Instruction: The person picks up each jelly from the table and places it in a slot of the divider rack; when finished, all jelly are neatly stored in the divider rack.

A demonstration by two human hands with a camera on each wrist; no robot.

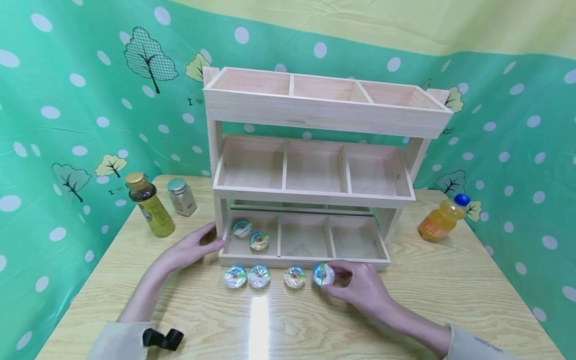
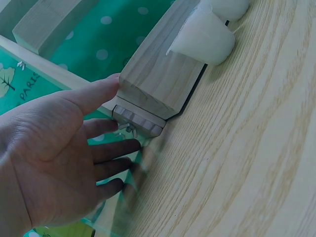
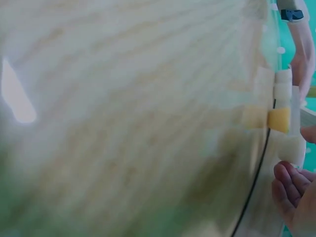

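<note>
The small lidded cup is pinched between the thumb and the fingers of the right hand, which lies between 3 and 4 o'clock from it. This cup is in front of the lowest tier of the wooden rack; whether its base touches the table, I cannot tell. If we take this cup as the centre of the clock in the head view, a second cup is near it at 9 o'clock. Farther in the same direction are a third cup and a fourth cup, standing just beside each other. At 10 o'clock, inside the left compartment of the lowest tier, there are two more cups. Near 9 o'clock, well apart, is the left hand; its fingers are relaxed and a little spread, and its thumb touches the end of the rack. Beyond it, towards 10 o'clock, stand a bottle with yellow label and a jar with green lid. At 2 o'clock, to the right of the rack, there is a bottle of orange drink.
</note>
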